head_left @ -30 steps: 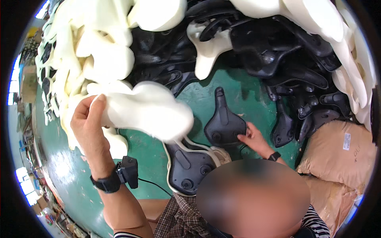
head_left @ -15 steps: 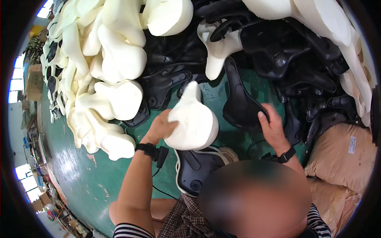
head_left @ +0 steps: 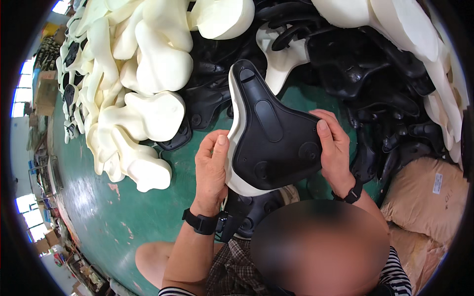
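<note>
Held up in front of me, a black plastic bicycle saddle base [head_left: 291, 126] lies against a cream foam saddle pad [head_left: 241, 186]. The base faces up with its narrow nose pointing away; the foam shows as a rim along its left and lower edges. My left hand [head_left: 211, 165] is closed on the foam's left edge, thumb on top. At the right rear corner of the base, my right hand [head_left: 336, 145] grips with the thumb over the edge. Below them, another black saddle base [head_left: 252, 204] sits near my lap, partly hidden.
Cream foam pads [head_left: 148, 116] are heaped at the left. Black saddle bases [head_left: 340, 64] pile up at the far right, with one foam pad [head_left: 281, 59] among them. Brown sacks [head_left: 424, 197] lie at the right. The floor [head_left: 123, 207] is green.
The black base and the foam pad, held apart before, now lie together, base on top. My left hand has shifted to the foam's outer edge; the black base has moved left.
</note>
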`<control>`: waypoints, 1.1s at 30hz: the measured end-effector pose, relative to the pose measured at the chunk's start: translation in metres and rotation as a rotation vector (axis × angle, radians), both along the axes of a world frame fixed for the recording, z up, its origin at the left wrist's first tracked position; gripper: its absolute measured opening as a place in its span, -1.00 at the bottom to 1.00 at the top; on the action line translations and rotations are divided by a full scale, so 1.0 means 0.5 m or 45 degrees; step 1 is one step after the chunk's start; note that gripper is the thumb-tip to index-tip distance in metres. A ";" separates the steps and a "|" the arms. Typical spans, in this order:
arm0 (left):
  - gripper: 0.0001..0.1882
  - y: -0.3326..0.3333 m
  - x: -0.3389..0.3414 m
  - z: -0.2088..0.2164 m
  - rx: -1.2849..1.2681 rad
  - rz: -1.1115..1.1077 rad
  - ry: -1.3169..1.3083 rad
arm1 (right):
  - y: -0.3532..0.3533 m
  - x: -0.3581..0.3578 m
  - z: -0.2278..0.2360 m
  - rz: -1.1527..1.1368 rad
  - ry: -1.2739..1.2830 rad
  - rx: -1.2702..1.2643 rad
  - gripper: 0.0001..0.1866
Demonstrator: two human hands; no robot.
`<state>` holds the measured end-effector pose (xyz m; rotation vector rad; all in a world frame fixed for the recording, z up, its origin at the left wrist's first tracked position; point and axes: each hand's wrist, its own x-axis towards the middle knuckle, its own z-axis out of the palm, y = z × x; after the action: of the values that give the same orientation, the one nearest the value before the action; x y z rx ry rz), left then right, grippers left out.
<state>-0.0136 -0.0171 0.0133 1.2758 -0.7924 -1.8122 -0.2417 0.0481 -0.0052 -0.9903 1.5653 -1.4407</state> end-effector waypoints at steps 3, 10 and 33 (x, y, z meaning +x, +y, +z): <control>-0.69 0.010 -0.017 -0.001 0.038 0.027 0.053 | -0.003 0.001 -0.019 -0.040 0.145 -0.105 -0.74; -0.74 0.012 -0.043 -0.006 0.004 0.133 0.075 | -0.004 0.031 -0.050 -0.172 0.391 -0.060 -0.80; -0.38 -0.079 -0.011 0.002 -0.186 0.020 0.237 | 0.069 0.031 -0.101 0.110 -0.162 0.216 -0.58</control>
<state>-0.0191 -0.0566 0.0144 1.0013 -0.7925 -1.7952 -0.2260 0.0825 -0.0555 -0.8393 1.5061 -1.2643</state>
